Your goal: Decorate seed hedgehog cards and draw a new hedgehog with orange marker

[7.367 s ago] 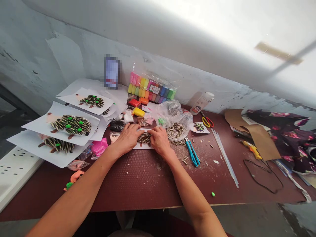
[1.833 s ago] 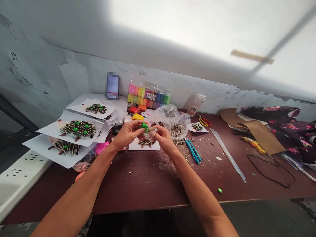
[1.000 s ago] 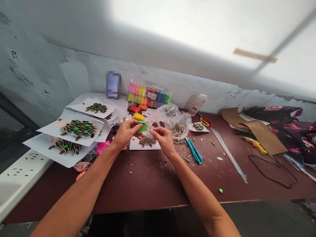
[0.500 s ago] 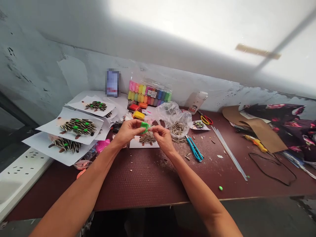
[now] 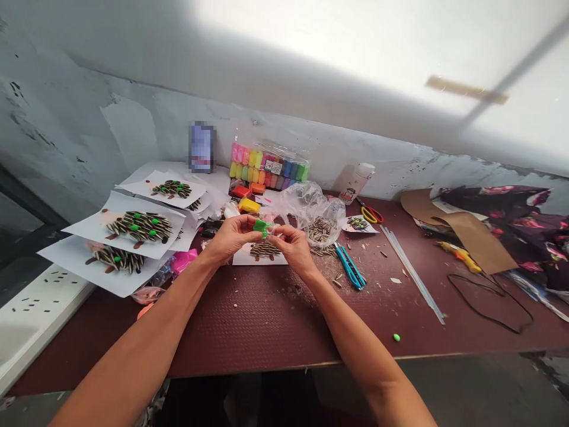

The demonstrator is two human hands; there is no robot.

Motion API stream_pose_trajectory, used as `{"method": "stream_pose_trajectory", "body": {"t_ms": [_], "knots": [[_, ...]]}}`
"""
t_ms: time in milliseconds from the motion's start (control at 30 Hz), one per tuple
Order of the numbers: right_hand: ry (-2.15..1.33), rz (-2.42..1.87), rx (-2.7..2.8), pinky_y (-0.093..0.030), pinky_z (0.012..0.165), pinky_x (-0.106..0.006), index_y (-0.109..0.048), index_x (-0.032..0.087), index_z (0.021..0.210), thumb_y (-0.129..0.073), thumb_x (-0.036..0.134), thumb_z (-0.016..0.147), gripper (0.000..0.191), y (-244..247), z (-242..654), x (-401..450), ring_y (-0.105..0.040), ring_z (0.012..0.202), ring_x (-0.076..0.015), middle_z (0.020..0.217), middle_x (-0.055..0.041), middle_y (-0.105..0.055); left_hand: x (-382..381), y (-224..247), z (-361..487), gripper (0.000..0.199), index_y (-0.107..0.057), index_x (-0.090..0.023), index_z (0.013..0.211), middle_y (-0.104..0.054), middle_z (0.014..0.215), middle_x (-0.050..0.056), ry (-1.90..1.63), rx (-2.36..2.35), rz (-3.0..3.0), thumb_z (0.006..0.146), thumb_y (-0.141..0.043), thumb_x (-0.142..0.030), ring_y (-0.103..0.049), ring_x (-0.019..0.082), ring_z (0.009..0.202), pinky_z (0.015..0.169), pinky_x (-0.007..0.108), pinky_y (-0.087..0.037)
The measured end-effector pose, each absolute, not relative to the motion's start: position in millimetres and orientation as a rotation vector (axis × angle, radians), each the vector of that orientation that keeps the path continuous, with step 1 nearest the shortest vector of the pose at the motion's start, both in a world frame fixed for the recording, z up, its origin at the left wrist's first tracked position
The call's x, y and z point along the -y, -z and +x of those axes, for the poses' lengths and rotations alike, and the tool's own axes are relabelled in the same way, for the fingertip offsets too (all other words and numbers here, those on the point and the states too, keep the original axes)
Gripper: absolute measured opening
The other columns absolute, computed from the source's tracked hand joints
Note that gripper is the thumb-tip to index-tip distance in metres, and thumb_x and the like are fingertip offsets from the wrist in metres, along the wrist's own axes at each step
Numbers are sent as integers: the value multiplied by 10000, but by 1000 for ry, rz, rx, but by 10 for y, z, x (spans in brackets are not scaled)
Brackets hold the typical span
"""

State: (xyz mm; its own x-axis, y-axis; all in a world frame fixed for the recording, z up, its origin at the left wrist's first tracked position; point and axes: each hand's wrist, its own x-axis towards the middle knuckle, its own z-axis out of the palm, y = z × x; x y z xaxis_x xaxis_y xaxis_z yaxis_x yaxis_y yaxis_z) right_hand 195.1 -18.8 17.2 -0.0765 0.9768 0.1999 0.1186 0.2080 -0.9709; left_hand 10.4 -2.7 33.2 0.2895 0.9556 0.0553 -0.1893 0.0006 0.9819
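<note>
A small green packet (image 5: 261, 227) is pinched between the thumb and fingers of my left hand (image 5: 231, 238). My right hand (image 5: 293, 248) has its fingers pressed together at the packet's right end, on a bit of clear wrapping. Below both hands lies a white card (image 5: 242, 257) with a hedgehog shape of striped seeds (image 5: 265, 249), partly hidden by the hands. To the right, a clear plastic bag (image 5: 322, 216) holds many seeds, with loose ones beside it.
Finished seed hedgehog cards (image 5: 140, 228) are stacked at left. Coloured clay packs (image 5: 269, 169) and a white bottle (image 5: 357, 182) stand at the back. A blue cutter (image 5: 351, 268), scissors (image 5: 371, 214), glue sticks (image 5: 413, 276) and a yellow glue gun (image 5: 464, 258) lie at right.
The fingers of my right hand have shifted slightly at the wrapping, and the green packet looks turned a little. The view has moved slightly.
</note>
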Motion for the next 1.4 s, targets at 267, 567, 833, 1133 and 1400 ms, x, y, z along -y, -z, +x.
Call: {"method": "stream_pose_trajectory", "body": {"t_ms": [267, 567, 833, 1133, 1400], "knots": [[-865, -1104, 1609, -382, 561, -240, -718, 197, 766, -749, 397, 826, 211, -254, 1924, 238, -428, 567, -91, 720, 24, -588, 69, -416, 149, 344, -701, -136, 760, -704, 714, -5, -1081, -881, 1177, 567, -902, -337, -652, 118, 623, 621, 263, -590], [-536, -1141, 1763, -419, 653, -248, -683, 195, 789, -674, 211, 876, 89, -279, 1938, 255, -486, 641, -111, 808, 1, -620, 57, -380, 169, 356, -722, -137, 817, -727, 771, 1, -1103, -830, 1152, 591, -904, -344, -679, 115, 666, 682, 266, -607], [-519, -1081, 1803, -412, 644, -247, -683, 195, 804, -650, 182, 881, 85, -270, 1917, 285, -512, 646, -109, 842, -5, -611, 50, -388, 156, 316, -703, -139, 764, -708, 719, 0, -1117, -883, 1242, 590, -882, -333, -652, 125, 638, 632, 266, -578], [-563, -972, 1751, -467, 760, -287, -651, 215, 814, -614, 251, 911, 110, -359, 1894, 311, -577, 798, -152, 899, -29, -621, 45, -417, 165, 284, -649, -150, 760, -667, 701, -18, -1242, -887, 1159, 607, -841, -293, -627, 113, 605, 617, 271, -578], [-1048, -980, 1318, -509, 790, -310, -704, 214, 857, -716, 462, 842, 249, -380, 1957, 224, -647, 831, -176, 930, -49, -724, 22, -499, 89, 267, -717, -150, 832, -723, 813, 26, -1378, -1019, 968, 583, -622, -129, -597, 90, 544, 474, 199, -471]]}}
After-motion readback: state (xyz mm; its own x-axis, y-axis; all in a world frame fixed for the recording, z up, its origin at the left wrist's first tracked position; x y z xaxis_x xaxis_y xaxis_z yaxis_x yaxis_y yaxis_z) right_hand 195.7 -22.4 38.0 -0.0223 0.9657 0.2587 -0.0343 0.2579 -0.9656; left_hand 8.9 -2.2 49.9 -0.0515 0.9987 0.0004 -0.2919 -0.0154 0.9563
